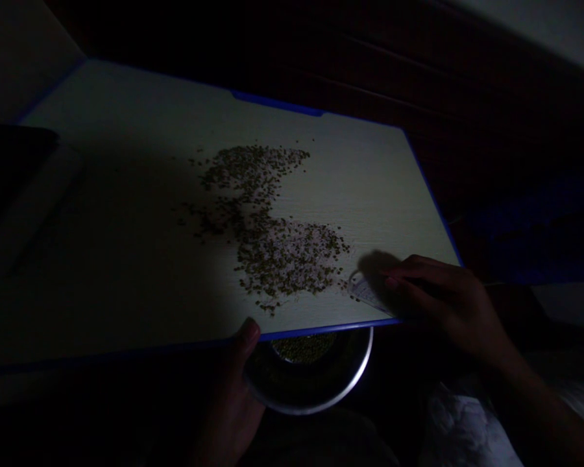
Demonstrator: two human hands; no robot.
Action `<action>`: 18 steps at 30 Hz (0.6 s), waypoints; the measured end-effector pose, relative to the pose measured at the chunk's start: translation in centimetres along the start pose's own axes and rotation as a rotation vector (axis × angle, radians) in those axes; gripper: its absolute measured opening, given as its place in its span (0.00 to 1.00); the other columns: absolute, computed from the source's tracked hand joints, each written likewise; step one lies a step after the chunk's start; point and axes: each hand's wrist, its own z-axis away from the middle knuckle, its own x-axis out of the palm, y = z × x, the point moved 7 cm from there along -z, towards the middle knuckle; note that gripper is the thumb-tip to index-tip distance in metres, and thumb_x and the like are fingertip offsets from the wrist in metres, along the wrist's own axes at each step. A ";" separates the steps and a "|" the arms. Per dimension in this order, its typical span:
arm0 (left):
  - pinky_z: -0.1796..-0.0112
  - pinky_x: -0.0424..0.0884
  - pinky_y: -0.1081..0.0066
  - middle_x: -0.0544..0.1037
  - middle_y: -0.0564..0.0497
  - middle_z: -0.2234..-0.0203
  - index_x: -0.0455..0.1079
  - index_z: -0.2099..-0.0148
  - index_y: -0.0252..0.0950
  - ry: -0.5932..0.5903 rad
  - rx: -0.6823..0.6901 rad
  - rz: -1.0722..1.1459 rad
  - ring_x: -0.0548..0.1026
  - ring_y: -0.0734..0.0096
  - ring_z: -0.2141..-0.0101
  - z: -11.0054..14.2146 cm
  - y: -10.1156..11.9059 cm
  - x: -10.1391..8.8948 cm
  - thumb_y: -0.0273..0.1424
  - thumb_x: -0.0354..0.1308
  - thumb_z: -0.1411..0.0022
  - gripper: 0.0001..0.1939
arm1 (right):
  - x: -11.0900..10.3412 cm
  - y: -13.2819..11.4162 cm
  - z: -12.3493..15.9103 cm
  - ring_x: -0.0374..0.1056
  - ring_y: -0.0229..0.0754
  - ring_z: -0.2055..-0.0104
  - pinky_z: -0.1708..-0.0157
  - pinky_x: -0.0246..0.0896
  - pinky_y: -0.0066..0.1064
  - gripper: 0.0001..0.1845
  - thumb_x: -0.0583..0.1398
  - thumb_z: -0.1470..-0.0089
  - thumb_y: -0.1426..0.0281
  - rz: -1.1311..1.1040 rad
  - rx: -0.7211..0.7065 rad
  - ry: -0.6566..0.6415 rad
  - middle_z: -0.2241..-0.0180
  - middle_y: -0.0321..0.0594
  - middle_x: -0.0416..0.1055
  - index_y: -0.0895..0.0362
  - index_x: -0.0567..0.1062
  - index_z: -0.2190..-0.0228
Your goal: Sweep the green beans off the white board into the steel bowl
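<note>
A clear plastic protractor [367, 290] lies low against the table top, its right end pinched between the thumb and fingers of my right hand [448, 295]. Just left of it, green beans mixed with pale grains [292, 256] are spread in a loose patch. My left hand [241, 402] is at the left side of a metal bowl [343, 392] below the table's front edge. Its thumb sticks up at that edge, and its fingers are hidden beneath the bowl. Green beans [306, 348] show inside the bowl, which the table partly covers.
The pale table [370, 181] has a blue rim. A second patch of beans [253, 165] lies farther back. At the left stands a dark, box-like object [14, 175]. A crumpled whitish plastic bag [467, 421] is at lower right. The room is very dim.
</note>
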 end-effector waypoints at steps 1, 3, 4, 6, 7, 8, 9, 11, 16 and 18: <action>0.28 0.75 0.52 0.93 0.47 0.42 0.82 0.30 0.48 0.057 0.011 -0.007 0.78 0.42 0.27 0.1 0.2 -0.2 0.43 0.77 0.31 0.30 | 0.2 -0.3 0.0 0.80 0.41 0.68 0.71 0.71 0.32 0.09 0.69 0.30 0.63 -0.009 -0.015 -0.011 0.67 0.38 0.85 0.47 0.91 0.61; 0.27 0.73 0.51 0.91 0.47 0.40 0.80 0.28 0.49 0.116 0.017 -0.014 0.75 0.42 0.25 0.3 0.3 -0.3 0.42 0.77 0.31 0.32 | 0.6 -0.8 0.0 0.80 0.42 0.68 0.70 0.73 0.31 0.09 0.69 0.30 0.63 -0.025 -0.037 -0.029 0.67 0.38 0.85 0.47 0.91 0.61; 0.26 0.72 0.50 0.91 0.47 0.39 0.81 0.28 0.48 0.130 0.012 -0.013 0.75 0.42 0.25 0.3 0.3 -0.3 0.42 0.77 0.31 0.32 | 0.8 -1.0 0.0 0.81 0.42 0.68 0.69 0.74 0.31 0.09 0.69 0.30 0.62 -0.028 -0.039 -0.038 0.67 0.38 0.85 0.47 0.91 0.60; 0.26 0.72 0.49 0.92 0.47 0.41 0.83 0.32 0.47 0.137 0.012 -0.006 0.75 0.41 0.25 0.4 0.4 0.0 0.42 0.78 0.33 0.29 | 1.1 -1.4 0.1 0.80 0.41 0.68 0.69 0.74 0.30 0.09 0.69 0.30 0.62 -0.031 -0.039 -0.050 0.68 0.39 0.85 0.48 0.91 0.61; 0.26 0.72 0.49 0.93 0.48 0.42 0.85 0.34 0.47 0.132 0.016 -0.003 0.75 0.41 0.25 0.5 0.4 0.2 0.42 0.79 0.34 0.28 | 1.3 -1.6 0.1 0.80 0.41 0.69 0.70 0.74 0.30 0.09 0.69 0.30 0.62 -0.034 -0.042 -0.055 0.68 0.39 0.85 0.49 0.91 0.61; 0.26 0.72 0.50 0.93 0.48 0.44 0.86 0.37 0.47 0.126 0.022 0.001 0.76 0.42 0.26 0.5 0.4 0.4 0.41 0.81 0.36 0.26 | 1.3 -1.7 0.1 0.80 0.41 0.69 0.71 0.74 0.30 0.09 0.69 0.30 0.62 -0.038 -0.049 -0.057 0.68 0.39 0.85 0.49 0.91 0.61; 0.27 0.73 0.52 0.94 0.49 0.46 0.87 0.40 0.47 0.121 0.032 0.006 0.76 0.42 0.26 0.6 0.5 0.6 0.40 0.82 0.38 0.25 | 1.4 -1.8 0.1 0.80 0.41 0.69 0.71 0.74 0.29 0.09 0.69 0.31 0.62 -0.042 -0.056 -0.058 0.68 0.39 0.85 0.49 0.91 0.62; 0.27 0.74 0.55 0.95 0.52 0.52 0.89 0.46 0.48 0.114 0.044 0.016 0.78 0.44 0.27 0.6 0.5 0.9 0.40 0.84 0.41 0.20 | 1.3 -1.9 0.0 0.82 0.42 0.68 0.71 0.75 0.29 0.09 0.70 0.31 0.62 -0.050 -0.069 -0.054 0.67 0.39 0.86 0.48 0.91 0.62; 0.28 0.74 0.51 0.95 0.51 0.58 0.90 0.53 0.46 0.062 0.050 0.025 0.80 0.40 0.29 0.5 0.4 1.7 0.43 0.87 0.47 0.20 | 1.9 -2.4 -0.1 0.86 0.41 0.65 0.66 0.81 0.28 0.06 0.71 0.31 0.67 -0.085 -0.109 -0.078 0.63 0.38 0.89 0.47 0.92 0.60; 0.28 0.74 0.48 0.95 0.47 0.56 0.90 0.50 0.43 0.041 0.038 0.012 0.79 0.35 0.29 0.4 0.3 1.9 0.45 0.87 0.47 0.24 | 2.7 -3.0 0.0 0.87 0.42 0.61 0.61 0.83 0.29 0.07 0.71 0.31 0.68 -0.106 -0.157 -0.111 0.60 0.38 0.91 0.46 0.92 0.58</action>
